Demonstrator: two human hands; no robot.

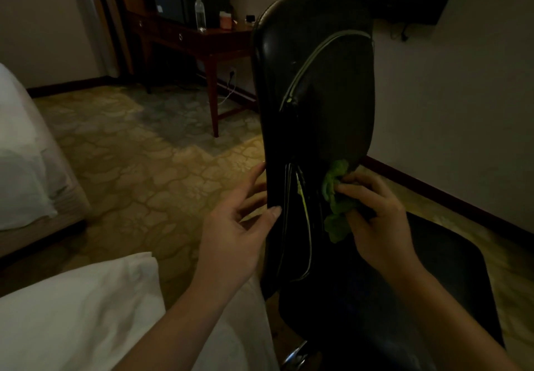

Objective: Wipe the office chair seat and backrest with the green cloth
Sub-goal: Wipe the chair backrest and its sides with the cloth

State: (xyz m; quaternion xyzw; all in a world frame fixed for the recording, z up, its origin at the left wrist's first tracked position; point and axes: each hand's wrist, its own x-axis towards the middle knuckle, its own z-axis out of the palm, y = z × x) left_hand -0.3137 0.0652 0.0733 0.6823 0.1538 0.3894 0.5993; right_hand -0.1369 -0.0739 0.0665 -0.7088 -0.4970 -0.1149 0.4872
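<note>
Patterned carpet (144, 145) covers the floor of a dim room, with a wooden counter (202, 38) at the far wall that carries 1 water bottle (200, 14), and a bed (26, 154) at the left. The office chair stands near the person, its black backrest (318, 96) seen almost from the side and its seat (433, 284) low at the right. The right hand (378, 217) has its grip curled around the bunched green cloth (338, 197), which it presses on the lower part of the backrest, just above the seat. The left hand (234, 226) has a spread grip, with straight fingers touching the backrest's left edge, I think to steady it. I judge that the wiping of the backrest is in progress at its lower end. Whether the upper backrest and the seat are already clean I cannot tell, because the light is too weak.
</note>
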